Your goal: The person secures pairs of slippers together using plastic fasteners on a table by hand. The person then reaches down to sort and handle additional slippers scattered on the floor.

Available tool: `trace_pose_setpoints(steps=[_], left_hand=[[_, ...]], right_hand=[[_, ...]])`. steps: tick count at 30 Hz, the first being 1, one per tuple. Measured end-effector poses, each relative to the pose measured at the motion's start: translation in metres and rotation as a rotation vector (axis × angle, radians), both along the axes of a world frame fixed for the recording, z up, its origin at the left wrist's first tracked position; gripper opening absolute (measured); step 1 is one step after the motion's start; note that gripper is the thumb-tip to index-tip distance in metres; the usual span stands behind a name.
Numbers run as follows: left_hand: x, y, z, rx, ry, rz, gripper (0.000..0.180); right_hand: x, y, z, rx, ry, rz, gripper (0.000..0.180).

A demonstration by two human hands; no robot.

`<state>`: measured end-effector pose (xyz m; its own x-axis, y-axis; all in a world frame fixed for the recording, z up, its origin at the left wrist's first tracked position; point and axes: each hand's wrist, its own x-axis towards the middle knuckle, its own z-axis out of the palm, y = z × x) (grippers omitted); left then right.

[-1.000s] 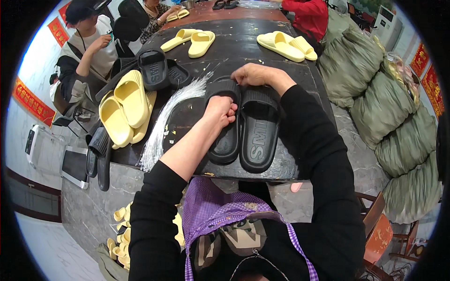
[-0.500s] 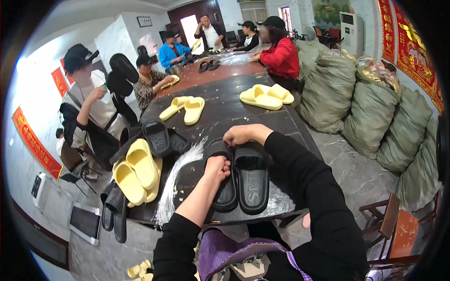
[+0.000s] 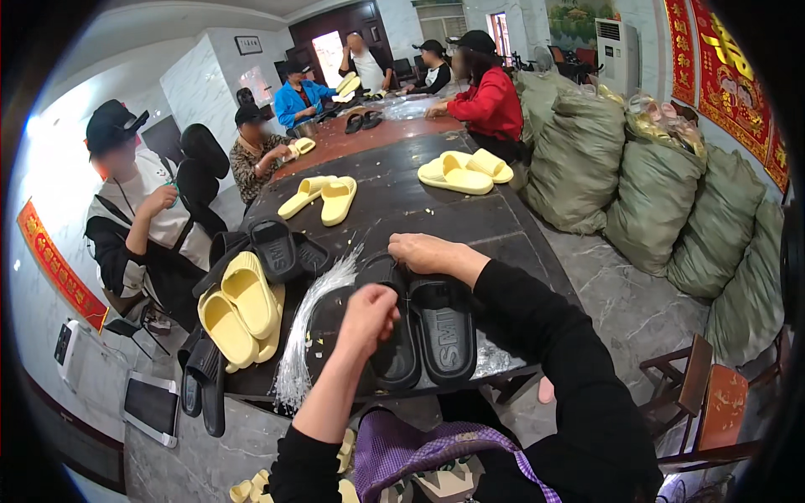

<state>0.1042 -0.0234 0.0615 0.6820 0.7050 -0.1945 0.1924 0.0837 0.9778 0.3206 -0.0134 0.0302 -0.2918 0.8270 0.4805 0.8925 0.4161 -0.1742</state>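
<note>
A pair of black slide slippers (image 3: 445, 339) lies side by side at the table's near edge, heels toward me. My left hand (image 3: 369, 318) is closed in a pinch over the left slipper, near its strap. My right hand (image 3: 426, 253), also pinched, is at the toe end of the pair, between the two straps. Whatever the fingers hold is too thin or hidden to make out. Left of the pair lies a bundle of thin whitish plastic strands (image 3: 312, 323). Beyond it, yellow slippers (image 3: 245, 306) are stacked beside several black slippers (image 3: 275, 249).
Farther up the dark table (image 3: 390, 201) lie two yellow slipper pairs (image 3: 329, 199) (image 3: 465, 172). Several people sit or stand around it, one in a red top (image 3: 495, 105). Bulging green sacks (image 3: 574, 159) line the right side. A wooden chair (image 3: 721, 407) stands at the lower right.
My left hand has lifted from the left slipper's strap and shifted slightly left. My right hand has moved a little left and nearer, staying by the toe end. The view has tilted slightly.
</note>
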Motion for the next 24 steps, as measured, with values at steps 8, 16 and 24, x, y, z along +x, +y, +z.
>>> trace_pose_setpoints(steps=[8,16,24], left_hand=[[0.023,0.098,-0.021,0.75,-0.095,0.021,0.023],[0.027,0.094,-0.03,0.247,0.107,-0.196,0.014],[0.03,0.083,-0.038,0.166,-0.029,-0.172,0.012]], right_hand=[[-0.044,-0.009,0.013,0.136,-0.003,0.152,0.011],[-0.043,-0.023,0.003,0.058,0.078,0.121,0.012],[-0.035,-0.034,-0.004,0.158,0.225,0.075,0.004]])
